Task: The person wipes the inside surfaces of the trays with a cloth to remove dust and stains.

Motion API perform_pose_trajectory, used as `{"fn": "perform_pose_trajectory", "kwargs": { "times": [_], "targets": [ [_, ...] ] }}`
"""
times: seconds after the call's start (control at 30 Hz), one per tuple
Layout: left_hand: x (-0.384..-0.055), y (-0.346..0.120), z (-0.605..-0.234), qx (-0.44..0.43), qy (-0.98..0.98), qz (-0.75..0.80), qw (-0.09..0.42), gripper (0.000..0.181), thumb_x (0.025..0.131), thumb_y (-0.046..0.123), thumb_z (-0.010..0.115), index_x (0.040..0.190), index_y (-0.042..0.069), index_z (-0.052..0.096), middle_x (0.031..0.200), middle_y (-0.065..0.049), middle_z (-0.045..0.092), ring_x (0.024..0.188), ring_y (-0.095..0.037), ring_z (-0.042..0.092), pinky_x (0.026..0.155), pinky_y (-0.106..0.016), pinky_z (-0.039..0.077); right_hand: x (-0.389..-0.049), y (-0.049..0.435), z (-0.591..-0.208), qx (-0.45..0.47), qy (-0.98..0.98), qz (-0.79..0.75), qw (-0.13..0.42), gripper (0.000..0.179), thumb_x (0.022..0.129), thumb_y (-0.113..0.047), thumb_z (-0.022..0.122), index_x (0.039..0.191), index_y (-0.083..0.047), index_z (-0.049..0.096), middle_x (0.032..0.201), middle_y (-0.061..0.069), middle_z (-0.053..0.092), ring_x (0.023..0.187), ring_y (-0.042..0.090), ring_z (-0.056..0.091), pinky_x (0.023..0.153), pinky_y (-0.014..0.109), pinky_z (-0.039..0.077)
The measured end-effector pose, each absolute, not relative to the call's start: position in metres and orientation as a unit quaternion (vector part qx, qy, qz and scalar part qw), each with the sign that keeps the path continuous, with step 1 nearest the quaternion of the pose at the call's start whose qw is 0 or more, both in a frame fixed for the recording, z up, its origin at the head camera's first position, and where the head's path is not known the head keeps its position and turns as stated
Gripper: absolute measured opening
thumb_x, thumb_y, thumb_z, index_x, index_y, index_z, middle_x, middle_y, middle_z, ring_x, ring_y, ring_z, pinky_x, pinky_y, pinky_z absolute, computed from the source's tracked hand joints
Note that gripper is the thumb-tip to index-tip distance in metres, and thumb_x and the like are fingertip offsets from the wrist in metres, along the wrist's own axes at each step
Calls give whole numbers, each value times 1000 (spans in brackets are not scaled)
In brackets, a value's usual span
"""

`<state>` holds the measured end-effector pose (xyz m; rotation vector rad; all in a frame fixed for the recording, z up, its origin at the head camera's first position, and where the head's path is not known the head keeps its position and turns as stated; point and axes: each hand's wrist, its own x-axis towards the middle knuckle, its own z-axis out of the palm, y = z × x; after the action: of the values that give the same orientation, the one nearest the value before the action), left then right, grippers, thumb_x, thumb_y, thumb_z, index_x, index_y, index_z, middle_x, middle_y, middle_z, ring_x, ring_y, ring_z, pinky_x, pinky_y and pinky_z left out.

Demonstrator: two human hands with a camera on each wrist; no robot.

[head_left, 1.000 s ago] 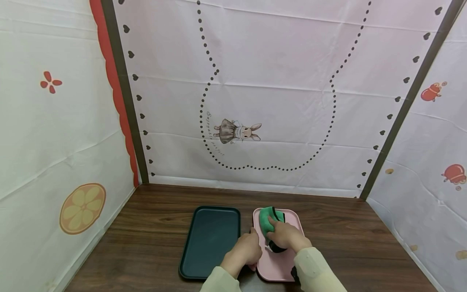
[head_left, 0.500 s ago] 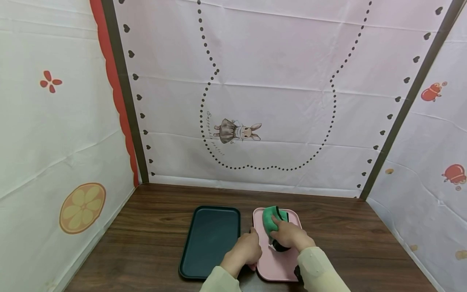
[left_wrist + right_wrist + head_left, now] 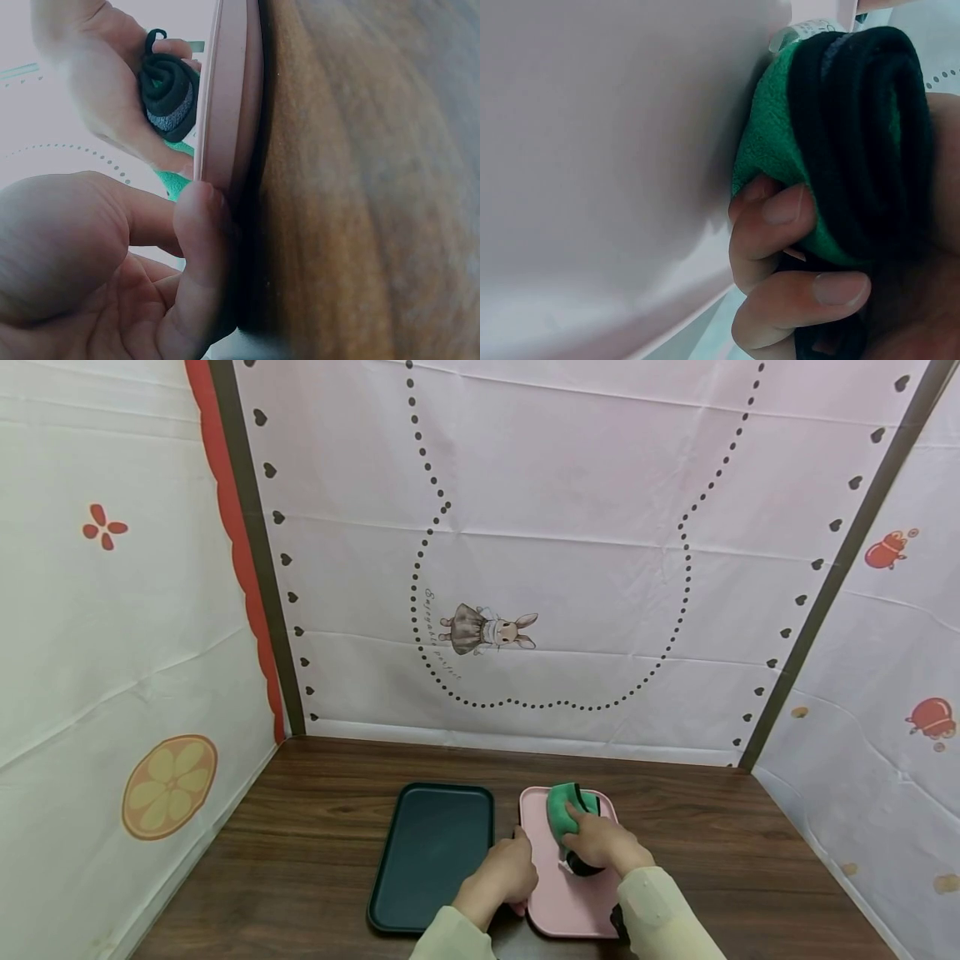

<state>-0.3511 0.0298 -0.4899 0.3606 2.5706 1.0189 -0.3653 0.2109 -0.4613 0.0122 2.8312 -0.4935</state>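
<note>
My right hand (image 3: 609,843) grips a folded green cloth (image 3: 559,817) with black edging on the pink tray (image 3: 555,906). In the right wrist view the fingers curl round the rolled-up cloth (image 3: 771,124), its layers stacked at the edge. A small white label (image 3: 806,31) sticks out of it. My left hand (image 3: 504,872) holds the pink tray by its left long side. The left wrist view shows the fingertips (image 3: 201,206) right at the tray's rim, with the loop of the cloth (image 3: 174,94) beyond.
A dark green tray (image 3: 431,856) lies left of the pink one, with a narrow gap between them. Both stand on a brown wood-grain table (image 3: 300,843). Printed fabric walls (image 3: 570,610) enclose the table at the back and both sides.
The right hand has slid the green cloth a little to the right across the pink tray. The left hand and both trays have stayed in place.
</note>
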Motion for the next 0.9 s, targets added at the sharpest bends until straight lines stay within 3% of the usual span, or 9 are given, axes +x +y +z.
{"fn": "perform_pose_trajectory", "kwargs": {
  "times": [0.37, 0.67, 0.9],
  "targets": [
    [-350, 30, -491, 131, 909, 361, 161, 69, 96, 0, 54, 157, -16, 25, 71, -16, 61, 33, -10, 55, 38, -25, 49, -366, 217, -462, 24, 977, -163, 133, 64, 101, -31, 62, 159, -15, 43, 147, 28, 57, 127, 55, 58, 99, 77, 44],
    [-351, 31, -493, 132, 913, 356, 147, 69, 96, 0, 57, 155, -17, 27, 78, -21, 62, 33, -10, 53, 39, -26, 50, -366, 223, -463, 26, 977, -164, 134, 65, 101, -33, 62, 160, -15, 42, 149, 28, 55, 132, 53, 55, 101, 75, 45],
    [-351, 31, -493, 132, 914, 352, 152, 68, 97, 1, 56, 156, -17, 26, 67, -14, 60, 32, -8, 51, 39, -25, 49, -366, 228, -464, 26, 976, -169, 135, 64, 102, -33, 61, 160, -15, 41, 150, 27, 54, 135, 54, 52, 102, 74, 45]
  ]
}}
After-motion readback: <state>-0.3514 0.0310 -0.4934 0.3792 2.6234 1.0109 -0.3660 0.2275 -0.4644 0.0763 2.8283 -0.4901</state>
